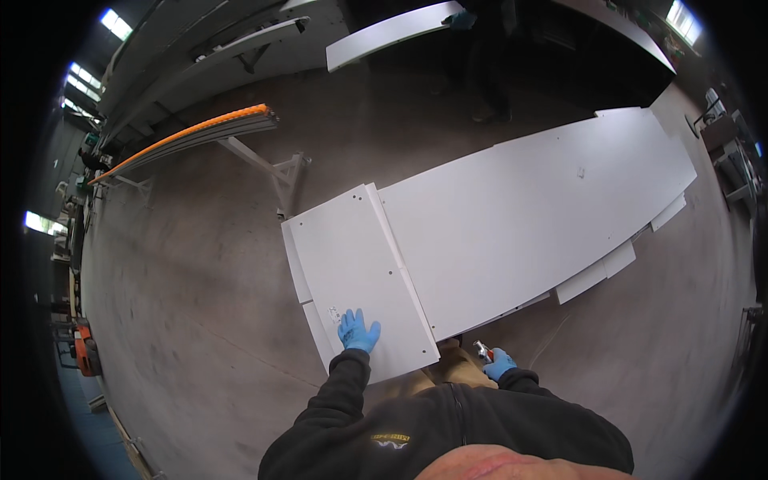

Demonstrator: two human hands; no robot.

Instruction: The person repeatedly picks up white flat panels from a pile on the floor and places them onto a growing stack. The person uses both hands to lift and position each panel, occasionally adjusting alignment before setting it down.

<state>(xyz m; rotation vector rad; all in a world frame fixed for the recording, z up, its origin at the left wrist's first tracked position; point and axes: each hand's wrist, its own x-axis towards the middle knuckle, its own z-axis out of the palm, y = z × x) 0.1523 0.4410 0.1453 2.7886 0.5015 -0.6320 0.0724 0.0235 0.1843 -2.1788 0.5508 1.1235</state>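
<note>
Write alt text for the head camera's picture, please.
A person's blue-gloved left hand lies spread on a shorter white panel; the right hand holds a small red-and-silver tool near a longer white panel. Across the gray floor, another person's gloved hand grips a narrow white board.

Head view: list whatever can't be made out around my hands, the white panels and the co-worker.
In the head view:
- Red and silver tool: the right hand covers its grip; too small to tell its kind.
- Palm of the left hand: turned down on the smaller white panel.
- Supports under the large white panel: mostly hidden by it.
- Co-worker: head cut off by the top edge; clothing lost in shadow.
</note>
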